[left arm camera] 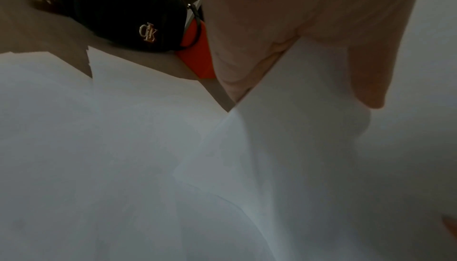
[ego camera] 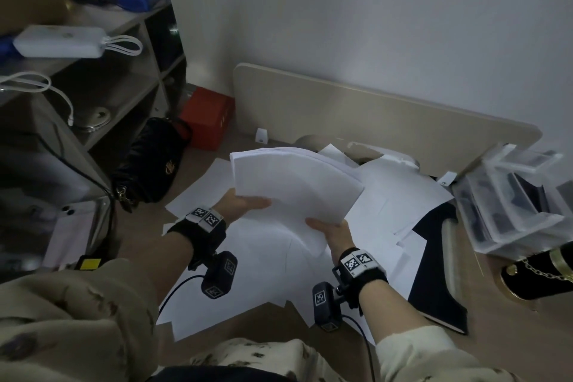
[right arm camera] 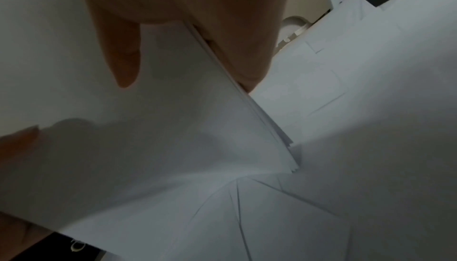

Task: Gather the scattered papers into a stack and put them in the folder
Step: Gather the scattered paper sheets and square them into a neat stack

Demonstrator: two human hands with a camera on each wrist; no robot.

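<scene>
left hand (ego camera: pixel 245 205) pinching stack (ego camera: pixel 294 186), thumb on top | right hand (ego camera: pixel 333 234) gripping stack's near corner | stack lifting above loose papers (ego camera: pixel 248 282) | folder (ego camera: pixel 434 273) lying right, partly covered

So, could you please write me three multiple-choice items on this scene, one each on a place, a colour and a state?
1. Where does the dark flat folder lie?
A. on the shelf
B. on the desk, right of the loose white sheets, partly under them
C. in the clear bin

2. What colour is the box behind the black quilted handbag?
A. red
B. green
C. yellow

3. What is the state of the bundle of white papers?
A. flat on the desk
B. inside the folder
C. lifted, gripped by the left hand and right hand

Answers: B, sheets overlap the folder's edge; A, the box is plainly red; C, both thumbs lie on the bundle.
</scene>
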